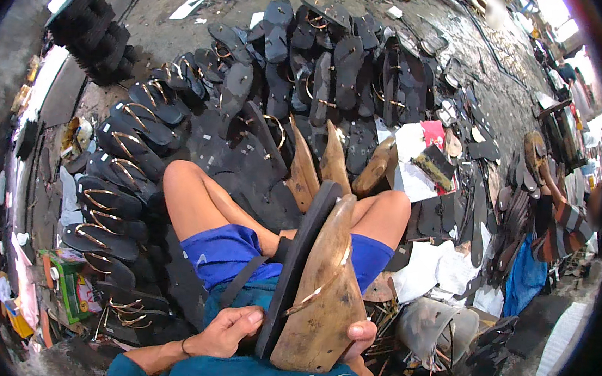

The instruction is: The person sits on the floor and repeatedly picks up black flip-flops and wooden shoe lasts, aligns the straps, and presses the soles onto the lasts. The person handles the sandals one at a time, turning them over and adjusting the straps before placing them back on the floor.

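I observe left hand [230, 329] curled, fingers narrow, at lower left edge of flat black sole [297, 269]; cannot tell whether they grip it. Right hand [360, 336] has fingers closed on lower right edge of brown wooden shoe last [326, 314]. Sole and last stand side by side between bent legs [201, 205]. Thin gold-coloured strap [319, 288] crosses last's face. I note black gold-strapped sandals [106, 204] rowed at left.
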Tool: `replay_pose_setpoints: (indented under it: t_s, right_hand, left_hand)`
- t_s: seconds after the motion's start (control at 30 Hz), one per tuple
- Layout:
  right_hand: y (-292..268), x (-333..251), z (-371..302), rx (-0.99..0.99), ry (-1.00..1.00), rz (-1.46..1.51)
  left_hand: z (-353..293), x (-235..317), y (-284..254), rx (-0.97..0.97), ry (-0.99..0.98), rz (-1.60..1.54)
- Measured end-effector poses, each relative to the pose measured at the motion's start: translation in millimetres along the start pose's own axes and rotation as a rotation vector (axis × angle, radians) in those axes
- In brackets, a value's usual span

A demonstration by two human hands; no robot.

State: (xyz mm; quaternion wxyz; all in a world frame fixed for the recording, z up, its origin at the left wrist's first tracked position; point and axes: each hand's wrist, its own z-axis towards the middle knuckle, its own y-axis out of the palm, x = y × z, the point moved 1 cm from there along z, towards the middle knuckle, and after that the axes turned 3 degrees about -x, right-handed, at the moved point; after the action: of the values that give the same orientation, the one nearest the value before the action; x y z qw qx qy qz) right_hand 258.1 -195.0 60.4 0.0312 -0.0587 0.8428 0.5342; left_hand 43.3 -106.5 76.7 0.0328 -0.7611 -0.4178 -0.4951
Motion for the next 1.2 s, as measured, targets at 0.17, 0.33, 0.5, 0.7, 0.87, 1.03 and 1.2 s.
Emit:
replay_pose_setpoints:
  t_s: [0.17, 0.33, 0.5, 0.7, 0.87, 1.03, 1.2]
  right_hand:
    - [13, 1, 8, -0.075, 0.040, -0.142]
    - [27, 0, 50, -0.164, 0.012, -0.395]
    - [0, 0, 102, -0.157, 0.111, -0.765]
    - [-9, 16, 111, -0.123, 0.112, -1.461]
    - [-17, -14, 154, -0.143, 0.396, -1.213]
    - [-62, -2, 240, -0.089, -0.265, -2.116]
    - [51, -12, 279, -0.602, -0.598, -1.815]
  left_hand:
    - [22, 5, -2, -0.154, -0.135, -0.294]
    - [51, -5, -18, -0.028, -0.227, -0.430]
    - [104, -26, -61, 0.081, 0.170, -0.777]
    - [119, -47, -79, 0.393, 0.276, -0.778]
    - [110, 33, -173, 0.289, 0.581, -0.847]
    - [128, 25, -169, 0.022, 0.553, -1.108]
    - [153, -33, -154, -0.218, 0.405, -1.204]
